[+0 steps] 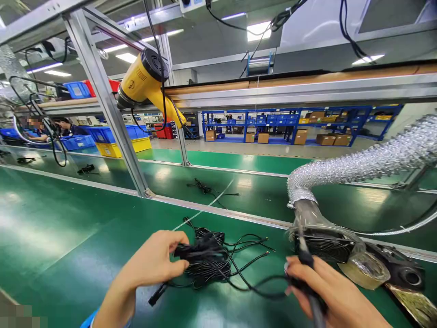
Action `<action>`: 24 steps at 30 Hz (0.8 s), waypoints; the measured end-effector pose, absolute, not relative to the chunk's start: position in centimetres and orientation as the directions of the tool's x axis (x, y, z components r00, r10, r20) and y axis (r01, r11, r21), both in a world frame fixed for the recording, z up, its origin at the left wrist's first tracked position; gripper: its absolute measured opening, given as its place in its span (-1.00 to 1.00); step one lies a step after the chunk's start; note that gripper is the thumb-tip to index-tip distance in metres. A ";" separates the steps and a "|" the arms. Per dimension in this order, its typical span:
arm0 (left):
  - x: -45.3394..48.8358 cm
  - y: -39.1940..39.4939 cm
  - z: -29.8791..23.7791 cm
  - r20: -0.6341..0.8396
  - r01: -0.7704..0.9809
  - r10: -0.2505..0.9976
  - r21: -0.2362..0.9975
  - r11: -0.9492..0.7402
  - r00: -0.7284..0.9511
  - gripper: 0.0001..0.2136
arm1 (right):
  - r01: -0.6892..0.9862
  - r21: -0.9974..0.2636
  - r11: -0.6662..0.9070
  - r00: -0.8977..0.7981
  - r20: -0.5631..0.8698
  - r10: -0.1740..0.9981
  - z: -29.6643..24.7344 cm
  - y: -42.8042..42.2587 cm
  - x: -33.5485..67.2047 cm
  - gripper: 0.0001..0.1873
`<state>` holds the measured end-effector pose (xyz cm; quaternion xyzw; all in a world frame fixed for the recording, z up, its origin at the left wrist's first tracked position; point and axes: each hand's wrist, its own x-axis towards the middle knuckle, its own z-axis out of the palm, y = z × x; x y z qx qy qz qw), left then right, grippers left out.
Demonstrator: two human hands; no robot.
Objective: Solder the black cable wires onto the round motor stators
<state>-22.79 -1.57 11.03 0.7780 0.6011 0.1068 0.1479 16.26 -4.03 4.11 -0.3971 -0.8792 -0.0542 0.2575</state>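
Note:
My left hand is closed, thumb and fingers pinching the end of a coiled black cable bundle above the green work surface. More coils and loose leads with bared coppery tips lie about it, and a dark connector sticks out toward me. Wrapped in my right hand is a soldering iron with a black grip, its metal tip pointing up and away. A black cable runs from the bundle to my right fingertips; whether they pinch it I cannot tell.
A silver flexible duct ends in a nozzle over a dark round fan-like unit at right. A solder-tip stand sits beside it. A yellow heat gun hangs from the metal frame. Another cable bundle lies beyond the rail.

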 end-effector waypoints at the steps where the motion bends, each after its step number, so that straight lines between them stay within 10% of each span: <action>1: -23.6 -0.4 11.6 -0.006 0.926 0.974 0.312 -0.213 0.227 -0.88 | 0.728 -0.079 0.681 -0.580 0.458 0.673 5.6 -2.2 14.9 -0.72; 8: -25.0 14.8 15.3 0.072 0.997 0.996 0.053 -0.060 0.056 -0.82 | 0.906 0.028 0.423 -0.410 0.308 0.858 12.1 15.1 5.3 -0.72; 24: -23.4 24.4 6.2 0.126 0.917 0.942 0.223 -0.332 0.311 -0.49 | 0.911 -0.204 -0.358 0.387 0.126 0.913 5.6 24.4 7.2 -0.64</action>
